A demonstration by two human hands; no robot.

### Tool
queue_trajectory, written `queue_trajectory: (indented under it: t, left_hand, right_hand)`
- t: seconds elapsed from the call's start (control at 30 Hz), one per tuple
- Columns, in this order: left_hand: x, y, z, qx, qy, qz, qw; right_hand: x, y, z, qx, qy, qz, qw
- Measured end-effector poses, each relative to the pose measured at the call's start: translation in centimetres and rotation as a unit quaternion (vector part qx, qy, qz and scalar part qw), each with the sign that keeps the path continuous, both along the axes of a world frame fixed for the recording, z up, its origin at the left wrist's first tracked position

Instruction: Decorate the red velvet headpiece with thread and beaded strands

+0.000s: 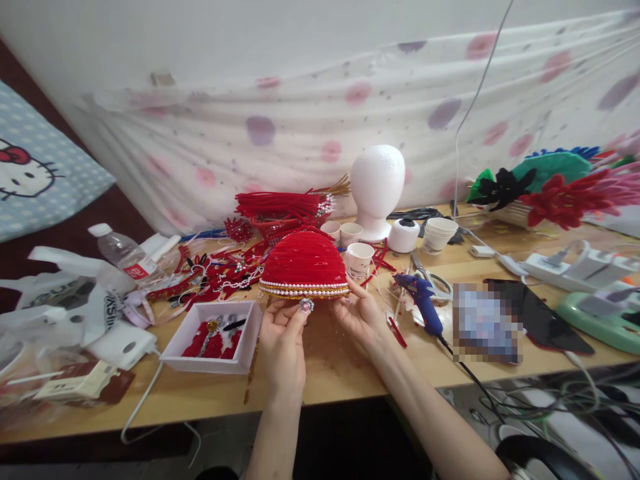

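A red domed headpiece [304, 261] with ribbed sides is held up over the table, its lower edge trimmed with white beads and gold braid. My right hand [357, 312] grips its lower right edge, fingers curled under the rim. Below the left part of the rim, my left hand [284, 330] is closed, with a round rhinestone ornament [306, 306] with a pink centre at its thumb tip. Whether the left fingers also support the rim is hidden. To the left stands a white box [173, 360] with red pieces and jewelled ornaments inside.
Behind stand a white foam head [379, 187], paper cups [359, 261] and a thread cone [404, 235]. At right lie a blue glue gun [423, 303], scissors [440, 287], a phone [543, 317] and a power strip [575, 270]. A plastic bottle [127, 257] leans at left.
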State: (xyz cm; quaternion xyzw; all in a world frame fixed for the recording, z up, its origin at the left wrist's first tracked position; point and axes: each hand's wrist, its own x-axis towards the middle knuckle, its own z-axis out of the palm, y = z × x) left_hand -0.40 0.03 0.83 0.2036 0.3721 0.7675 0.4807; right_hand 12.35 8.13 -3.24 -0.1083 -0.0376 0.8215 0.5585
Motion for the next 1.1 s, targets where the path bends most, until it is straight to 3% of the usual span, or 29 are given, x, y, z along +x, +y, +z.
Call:
queue_trajectory:
  t: [0.63,1.1]
  left_hand:
    - [-0.1,-0.5,-0.5,-0.019,0.016,0.003,1.000]
    - [-0.1,-1.8,-2.5,-0.026,0.098,-0.054,0.993]
  right_hand:
    - [-0.1,-0.3,0.3,-0.002,-0.016,0.007,1.000]
    - [-0.1,-0.5,0.7,-0.009,-0.011,0.009,1.000]
